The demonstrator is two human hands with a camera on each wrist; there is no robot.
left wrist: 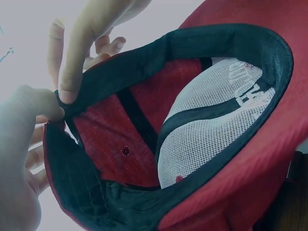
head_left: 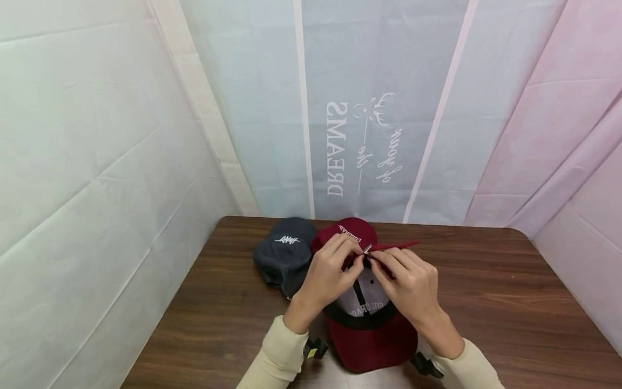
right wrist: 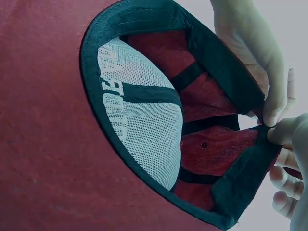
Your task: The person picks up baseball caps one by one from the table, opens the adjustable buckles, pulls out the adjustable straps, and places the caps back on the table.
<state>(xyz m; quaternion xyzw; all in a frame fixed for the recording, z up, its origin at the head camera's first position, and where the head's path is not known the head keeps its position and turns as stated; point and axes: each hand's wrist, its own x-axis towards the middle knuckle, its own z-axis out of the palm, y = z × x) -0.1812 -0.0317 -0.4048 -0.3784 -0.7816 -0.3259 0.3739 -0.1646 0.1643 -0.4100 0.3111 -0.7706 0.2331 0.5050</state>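
A dark red baseball cap [head_left: 374,346] lies tilted with its inside facing up and its brim toward me. My left hand [head_left: 332,267] pinches the cap's back edge at the adjustment strap. Close beside it, my right hand [head_left: 410,281] pinches the same back edge, fingertips almost touching the left ones. A small metal buckle [head_left: 367,249] shows between the hands, and a loose red strap end [head_left: 398,245] sticks out to the right. Inside the cap, a black sweatband [left wrist: 216,41] and white mesh backing [right wrist: 144,130] are visible. Fingers partly hide the strap.
Behind the hands sits another dark red cap [head_left: 357,229] with white lettering. To its left is a dark blue-grey cap [head_left: 284,254]. All rest on a brown wooden table [head_left: 505,302], with a printed curtain [head_left: 369,65] beyond its far edge.
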